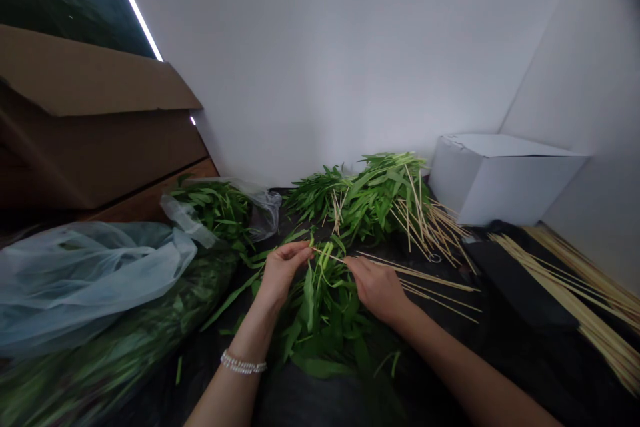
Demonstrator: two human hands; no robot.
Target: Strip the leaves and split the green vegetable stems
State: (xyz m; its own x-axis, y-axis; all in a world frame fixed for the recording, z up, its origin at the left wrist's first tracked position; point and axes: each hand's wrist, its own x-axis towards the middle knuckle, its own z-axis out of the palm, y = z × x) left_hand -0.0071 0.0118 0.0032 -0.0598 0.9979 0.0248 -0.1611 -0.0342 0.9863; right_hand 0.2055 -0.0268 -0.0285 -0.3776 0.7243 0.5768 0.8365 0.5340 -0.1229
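Leafy green stems (325,307) hang in a bunch between my hands, their pale stalks crossing a thin wooden skewer (329,254). My left hand (286,269), with a beaded bracelet on its wrist, pinches a green stem at the skewer's left end. The skewer's right end is in the closed fingers of my right hand (375,285). Several loose skewers (430,277) lie just right of my right hand. Behind my hands is a pile of skewered greens (380,190), the bare skewer ends pointing right and toward me.
Bagged greens (215,207) and a translucent plastic bag (95,273) lie at left, beside more greens in front. A cardboard box (100,140) stands back left. At right are a white box (510,177), a black block (520,287) and many long sticks (565,293). A wall rises behind.
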